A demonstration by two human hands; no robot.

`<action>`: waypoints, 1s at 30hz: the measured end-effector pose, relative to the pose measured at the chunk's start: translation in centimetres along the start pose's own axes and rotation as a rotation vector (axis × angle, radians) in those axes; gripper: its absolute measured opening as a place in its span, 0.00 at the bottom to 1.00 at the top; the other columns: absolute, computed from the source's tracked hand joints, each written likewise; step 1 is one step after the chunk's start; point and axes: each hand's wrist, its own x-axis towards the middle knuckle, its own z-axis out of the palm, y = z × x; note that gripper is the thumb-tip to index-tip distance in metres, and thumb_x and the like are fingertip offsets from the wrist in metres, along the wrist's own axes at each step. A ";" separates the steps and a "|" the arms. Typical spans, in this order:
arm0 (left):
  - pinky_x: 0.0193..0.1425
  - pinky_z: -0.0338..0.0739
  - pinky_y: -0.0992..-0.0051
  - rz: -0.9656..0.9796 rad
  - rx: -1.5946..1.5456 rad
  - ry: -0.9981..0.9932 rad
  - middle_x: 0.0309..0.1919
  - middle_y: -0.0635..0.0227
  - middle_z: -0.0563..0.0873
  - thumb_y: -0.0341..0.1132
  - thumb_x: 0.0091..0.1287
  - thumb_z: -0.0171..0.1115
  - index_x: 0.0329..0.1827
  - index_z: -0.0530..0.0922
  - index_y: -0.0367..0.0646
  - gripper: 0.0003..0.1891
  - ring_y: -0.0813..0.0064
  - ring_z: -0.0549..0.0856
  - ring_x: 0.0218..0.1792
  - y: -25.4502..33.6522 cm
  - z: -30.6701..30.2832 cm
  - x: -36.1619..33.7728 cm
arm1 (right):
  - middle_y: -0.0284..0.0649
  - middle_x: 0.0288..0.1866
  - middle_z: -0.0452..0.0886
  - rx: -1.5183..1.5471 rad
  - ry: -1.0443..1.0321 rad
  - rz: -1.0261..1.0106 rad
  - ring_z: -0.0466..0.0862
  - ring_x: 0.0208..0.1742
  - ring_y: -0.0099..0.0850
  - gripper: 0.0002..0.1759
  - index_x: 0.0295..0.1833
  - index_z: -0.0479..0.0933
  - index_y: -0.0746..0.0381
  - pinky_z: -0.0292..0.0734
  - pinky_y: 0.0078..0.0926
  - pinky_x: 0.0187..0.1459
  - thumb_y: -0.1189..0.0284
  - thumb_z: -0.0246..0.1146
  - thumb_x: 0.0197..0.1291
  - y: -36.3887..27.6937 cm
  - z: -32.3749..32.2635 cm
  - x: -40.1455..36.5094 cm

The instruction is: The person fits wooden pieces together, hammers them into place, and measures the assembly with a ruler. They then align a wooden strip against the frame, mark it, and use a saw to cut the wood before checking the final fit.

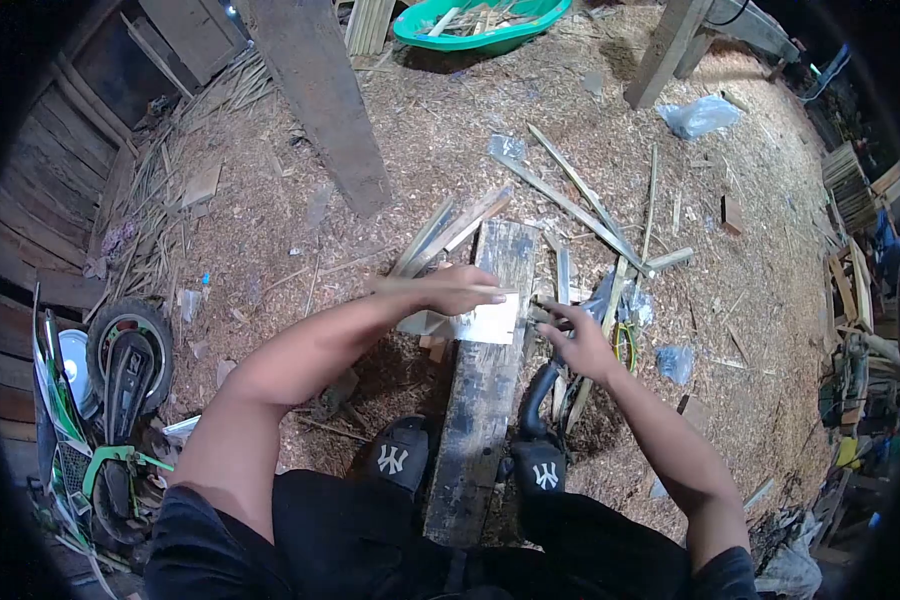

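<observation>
My left hand [458, 291] is closed around a thin pale strip [395, 286], seemingly wood, that runs sideways above the bench plank. Right below it a bright white flat piece [488, 322] lies across the worn plank [475, 410]; its left part is blurred and I cannot make out what it is. To the right of the plank, my right hand [582, 345] has its fingers apart and reaches toward the plank's edge, close to a small wooden end [540, 310]. Nothing shows in its grasp. The plank stretches between my two feet, which wear black sandals [402, 455].
Wood strips [580, 205] lie beyond the plank on the shaving-covered floor. A wooden post [320, 100] stands ahead to the left. At the back is a green basin [480, 38] with wood scraps. A small bike [125, 370] is at left, a plastic bag [700, 117] at right.
</observation>
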 end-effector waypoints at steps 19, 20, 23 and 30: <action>0.53 0.80 0.63 0.266 -0.061 0.496 0.43 0.58 0.88 0.40 0.72 0.62 0.56 0.83 0.43 0.15 0.66 0.87 0.48 0.7 0.5 0.0 | 0.49 0.53 0.80 0.981 -0.395 0.512 0.86 0.44 0.37 0.23 0.64 0.68 0.73 0.89 0.34 0.49 0.68 0.59 0.73 -0.4 5.4 3.6; 0.52 0.80 0.62 0.220 0.004 0.491 0.42 0.56 0.88 0.42 0.72 0.61 0.56 0.83 0.44 0.15 0.63 0.88 0.46 1.2 0.4 -0.3 | 0.48 0.52 0.81 0.997 -0.416 0.517 0.86 0.44 0.36 0.22 0.64 0.69 0.73 0.89 0.34 0.49 0.68 0.59 0.73 -0.3 5.3 3.7; 0.48 0.78 0.60 0.055 0.147 0.407 0.38 0.52 0.87 0.46 0.73 0.59 0.56 0.83 0.46 0.17 0.57 0.87 0.43 0.8 0.1 0.3 | 0.47 0.51 0.81 1.019 -0.440 0.534 0.86 0.42 0.35 0.21 0.63 0.69 0.72 0.89 0.33 0.48 0.68 0.59 0.73 -0.9 5.2 3.7; 0.44 0.76 0.58 0.117 0.085 0.410 0.33 0.48 0.85 0.48 0.72 0.60 0.50 0.84 0.39 0.20 0.53 0.85 0.38 0.6 -0.1 0.2 | 0.45 0.46 0.82 1.031 -0.471 0.530 0.86 0.41 0.33 0.20 0.62 0.70 0.71 0.89 0.32 0.46 0.68 0.59 0.73 -1.0 5.1 3.6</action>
